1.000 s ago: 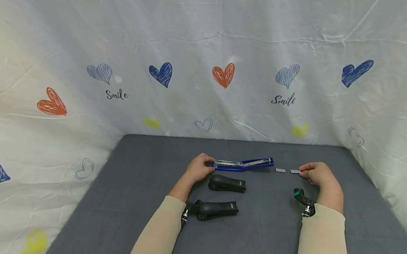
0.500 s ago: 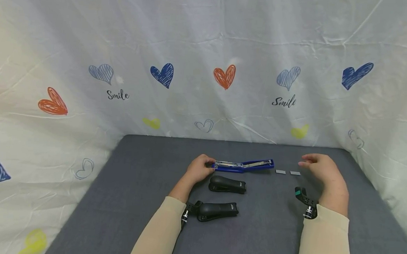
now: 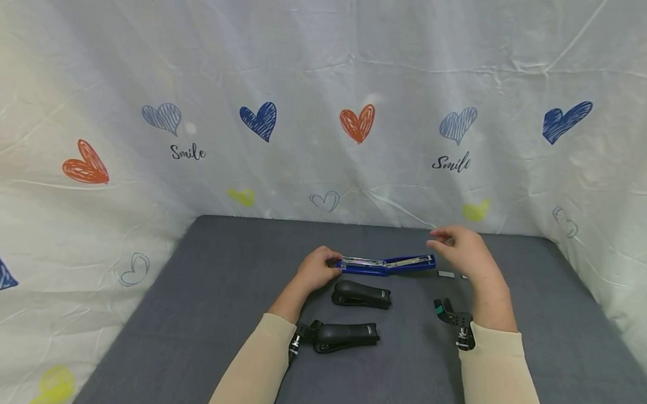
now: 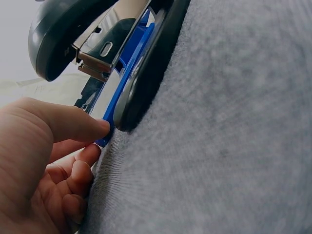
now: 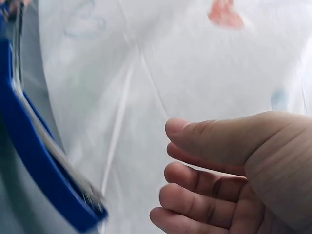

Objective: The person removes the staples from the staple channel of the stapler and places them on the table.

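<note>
A blue stapler point(image 3: 364, 270) lies folded wide open on the grey table, its metal staple channel showing. My left hand point(image 3: 315, 270) pinches its left end; in the left wrist view the thumb point(image 4: 90, 127) presses on the blue edge. Over the stapler's right end hovers my right hand point(image 3: 465, 250), fingers loosely bent, with nothing seen between thumb and fingertips. In the right wrist view the blue stapler point(image 5: 41, 168) is left of that hand. Two small grey staple strips lie right of the stapler; one strip point(image 3: 446, 274) shows whole, the other point(image 3: 464, 277) is mostly hidden behind my right wrist.
A black stapler point(image 3: 360, 294) lies just in front of the blue one, close to my left hand. Another black stapler point(image 3: 347, 338) sits nearer, beside my left wrist camera. A white curtain point(image 3: 303, 165) with printed hearts hangs behind the table's far edge.
My right hand has let go of the right staple strip, lifted, and moved left to the blue stapler's right end. The left hand keeps its pinch on the stapler.
</note>
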`<state>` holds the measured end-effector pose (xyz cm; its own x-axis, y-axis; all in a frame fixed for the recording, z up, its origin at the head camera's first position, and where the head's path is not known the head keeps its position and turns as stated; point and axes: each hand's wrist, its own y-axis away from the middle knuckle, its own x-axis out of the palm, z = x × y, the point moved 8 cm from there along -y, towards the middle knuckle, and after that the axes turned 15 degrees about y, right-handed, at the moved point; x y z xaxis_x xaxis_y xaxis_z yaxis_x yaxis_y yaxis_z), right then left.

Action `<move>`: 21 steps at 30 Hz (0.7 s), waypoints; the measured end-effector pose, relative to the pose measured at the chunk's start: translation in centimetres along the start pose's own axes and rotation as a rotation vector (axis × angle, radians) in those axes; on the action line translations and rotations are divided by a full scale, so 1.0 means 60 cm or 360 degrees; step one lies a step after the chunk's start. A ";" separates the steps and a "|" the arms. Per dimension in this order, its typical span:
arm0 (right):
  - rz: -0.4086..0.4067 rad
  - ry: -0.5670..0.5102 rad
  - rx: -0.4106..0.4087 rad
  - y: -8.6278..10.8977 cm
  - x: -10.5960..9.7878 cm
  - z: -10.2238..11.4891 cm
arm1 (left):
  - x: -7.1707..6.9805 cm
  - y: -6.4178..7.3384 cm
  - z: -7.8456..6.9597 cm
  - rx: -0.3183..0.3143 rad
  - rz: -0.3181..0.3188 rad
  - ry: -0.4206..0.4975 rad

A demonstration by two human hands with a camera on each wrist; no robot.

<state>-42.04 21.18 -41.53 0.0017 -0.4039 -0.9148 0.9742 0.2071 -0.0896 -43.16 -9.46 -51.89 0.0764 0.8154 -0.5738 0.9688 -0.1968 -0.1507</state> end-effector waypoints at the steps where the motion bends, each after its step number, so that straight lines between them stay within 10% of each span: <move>1: -0.0002 0.0003 -0.0032 -0.001 0.002 0.012 | 0.000 0.000 0.000 0.0008 -0.0006 0.0000; 21: 0.0140 0.0109 -0.0640 0.014 0.092 0.222 | 0.001 -0.002 0.002 -0.0054 0.0034 0.0032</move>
<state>-38.22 7.25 -41.41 0.0529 -0.3117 -0.9487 0.8050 0.5755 -0.1441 -43.33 -9.47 -52.01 0.1016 0.8220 -0.5604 0.9743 -0.1960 -0.1109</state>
